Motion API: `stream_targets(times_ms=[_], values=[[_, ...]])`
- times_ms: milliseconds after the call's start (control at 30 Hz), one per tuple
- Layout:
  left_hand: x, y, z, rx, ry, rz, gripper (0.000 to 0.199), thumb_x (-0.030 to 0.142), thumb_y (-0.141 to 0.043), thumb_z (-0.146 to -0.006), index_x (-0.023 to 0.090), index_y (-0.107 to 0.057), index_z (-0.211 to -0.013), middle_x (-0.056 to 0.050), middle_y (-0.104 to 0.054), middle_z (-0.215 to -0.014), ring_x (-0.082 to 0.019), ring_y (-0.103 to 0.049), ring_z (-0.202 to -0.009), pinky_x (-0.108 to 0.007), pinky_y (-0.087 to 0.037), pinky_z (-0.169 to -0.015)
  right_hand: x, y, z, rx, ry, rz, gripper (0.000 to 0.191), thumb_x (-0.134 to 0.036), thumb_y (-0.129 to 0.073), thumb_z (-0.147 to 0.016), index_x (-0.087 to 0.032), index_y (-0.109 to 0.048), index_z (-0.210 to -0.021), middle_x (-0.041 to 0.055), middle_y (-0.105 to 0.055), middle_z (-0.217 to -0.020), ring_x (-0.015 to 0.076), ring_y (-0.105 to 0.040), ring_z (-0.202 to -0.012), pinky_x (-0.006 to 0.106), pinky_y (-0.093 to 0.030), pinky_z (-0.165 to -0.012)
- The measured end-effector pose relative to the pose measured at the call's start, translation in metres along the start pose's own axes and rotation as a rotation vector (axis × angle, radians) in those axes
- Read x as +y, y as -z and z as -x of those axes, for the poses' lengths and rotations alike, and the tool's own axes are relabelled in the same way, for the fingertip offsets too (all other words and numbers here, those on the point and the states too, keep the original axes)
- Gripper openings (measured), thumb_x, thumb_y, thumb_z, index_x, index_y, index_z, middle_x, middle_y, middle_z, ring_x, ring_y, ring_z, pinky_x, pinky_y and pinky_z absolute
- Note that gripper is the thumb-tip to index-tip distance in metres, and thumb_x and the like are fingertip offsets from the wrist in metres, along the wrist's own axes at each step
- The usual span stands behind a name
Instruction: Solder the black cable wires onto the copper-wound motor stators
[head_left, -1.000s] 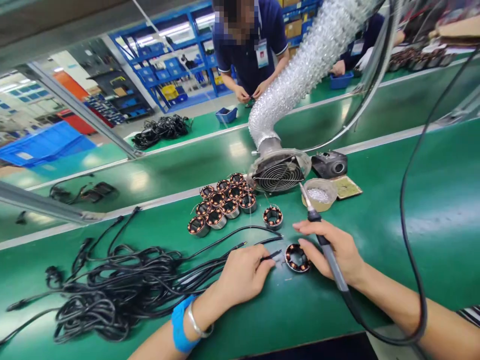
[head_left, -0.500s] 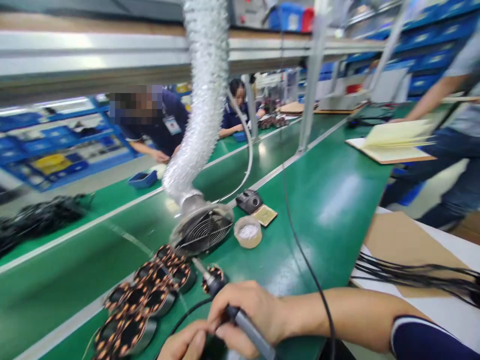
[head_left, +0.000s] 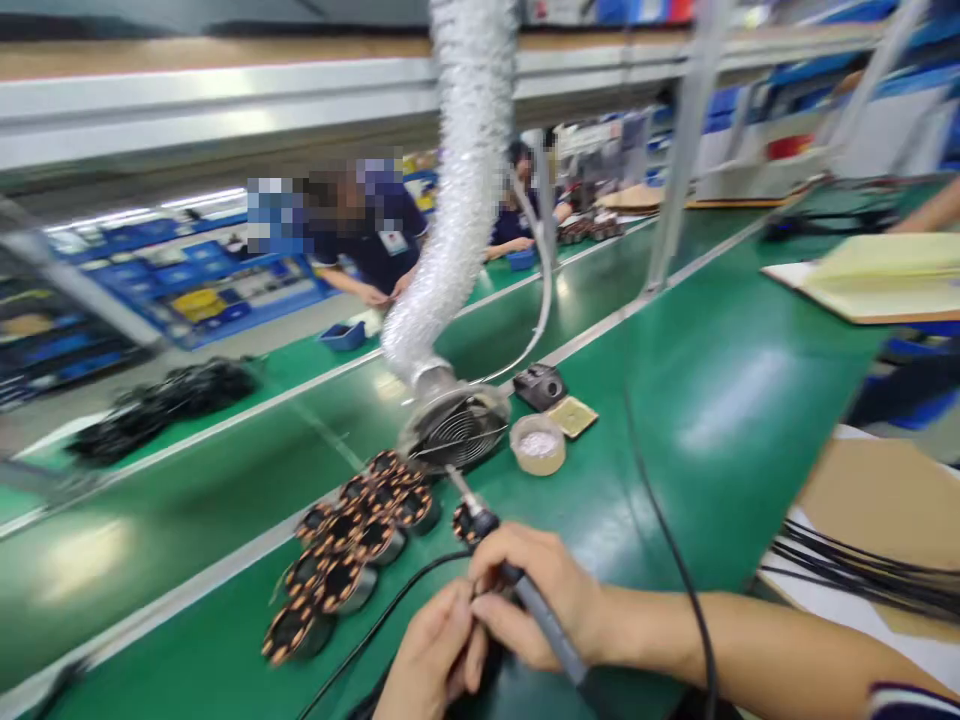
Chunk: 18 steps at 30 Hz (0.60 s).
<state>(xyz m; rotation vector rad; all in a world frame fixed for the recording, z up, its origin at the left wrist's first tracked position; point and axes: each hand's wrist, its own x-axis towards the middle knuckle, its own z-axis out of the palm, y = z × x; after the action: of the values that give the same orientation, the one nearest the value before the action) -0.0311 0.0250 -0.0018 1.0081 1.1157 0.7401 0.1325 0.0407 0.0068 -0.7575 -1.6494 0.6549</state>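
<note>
My right hand (head_left: 540, 590) is closed around the dark handle of a soldering iron (head_left: 546, 625), whose metal tip end points away from me. The fingertips of my left hand (head_left: 439, 640) are pinched together, touching the right fingers; what they hold is hidden. A black cable (head_left: 390, 602) runs up from the lower left and passes behind the hands. One round copper-wound motor stator (head_left: 463, 524) stands just beyond the iron. To the left, several more copper-wound stators (head_left: 345, 580) sit grouped on the green bench (head_left: 660, 420).
A fume duct (head_left: 469, 200) ends in a grilled hood (head_left: 461, 430) beyond the stators. Beside it are a round tub (head_left: 537, 446), a yellow sponge (head_left: 572, 416) and an iron stand (head_left: 540, 386). Black cables (head_left: 862, 565) lie at right. Co-workers (head_left: 375, 235) sit opposite.
The view has swung left, so the bench things appear farther right. My hands show more fully, still close together, with the iron in the right. The person at right is mostly out of view.
</note>
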Motion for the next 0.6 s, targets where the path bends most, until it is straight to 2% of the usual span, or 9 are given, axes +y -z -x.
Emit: stream_targets(times_ms=[67, 200, 300, 467, 600], values=[[0.000, -0.003, 0.000, 0.004, -0.049, 0.051, 0.049, 0.064, -0.065, -0.079, 0.015, -0.056, -0.080, 0.008, -0.038, -0.044, -0.006, -0.020, -0.042, -0.017, -0.018, -0.043, 0.001, 0.002, 0.003, -0.035, -0.041, -0.015, 0.020, -0.011, -0.060, -0.073, -0.021, -0.058, -0.090, -0.0020, -0.063, -0.075, 0.0095, -0.058, -0.063, 0.018, -0.048, -0.061], [0.001, -0.002, -0.003, 0.009, -0.125, 0.081, 0.046, 0.064, -0.057, -0.085, 0.018, -0.048, -0.082, 0.011, -0.032, -0.046, -0.006, -0.018, -0.043, -0.018, -0.017, -0.044, 0.009, 0.001, 0.010, -0.086, -0.091, -0.020, 0.025, -0.009, -0.064, -0.076, -0.022, -0.056, -0.095, -0.0034, -0.062, -0.075, 0.0083, -0.057, -0.060, 0.016, -0.047, -0.057], [-0.001, -0.003, -0.003, 0.001, -0.141, 0.069, 0.045, 0.063, -0.054, -0.087, 0.019, -0.045, -0.082, 0.011, -0.031, -0.049, -0.007, -0.018, -0.044, -0.020, -0.016, -0.044, 0.012, 0.000, 0.014, -0.091, -0.072, 0.049, 0.027, -0.009, -0.064, -0.078, -0.024, -0.055, -0.099, -0.0040, -0.063, -0.076, 0.0079, -0.057, -0.058, 0.016, -0.047, -0.056], [-0.005, -0.003, -0.004, -0.003, -0.180, 0.046, 0.046, 0.063, -0.051, -0.089, 0.018, -0.044, -0.080, 0.010, -0.030, -0.054, -0.008, -0.020, -0.048, -0.022, -0.019, -0.047, 0.011, 0.001, 0.015, -0.123, -0.006, 0.091, 0.030, -0.010, -0.063, -0.078, -0.024, -0.054, -0.103, -0.0033, -0.063, -0.076, 0.0093, -0.058, -0.059, 0.019, -0.050, -0.058], [-0.006, -0.001, -0.006, -0.034, -0.200, 0.005, 0.043, 0.060, -0.047, -0.092, 0.019, -0.043, -0.081, 0.009, -0.028, -0.058, -0.009, -0.020, -0.050, -0.023, -0.020, -0.049, 0.013, 0.008, 0.013, -0.124, -0.059, 0.071, 0.034, -0.012, -0.063, -0.076, -0.023, -0.053, -0.107, -0.0006, -0.064, -0.084, 0.0127, -0.062, -0.070, 0.023, -0.053, -0.065]])
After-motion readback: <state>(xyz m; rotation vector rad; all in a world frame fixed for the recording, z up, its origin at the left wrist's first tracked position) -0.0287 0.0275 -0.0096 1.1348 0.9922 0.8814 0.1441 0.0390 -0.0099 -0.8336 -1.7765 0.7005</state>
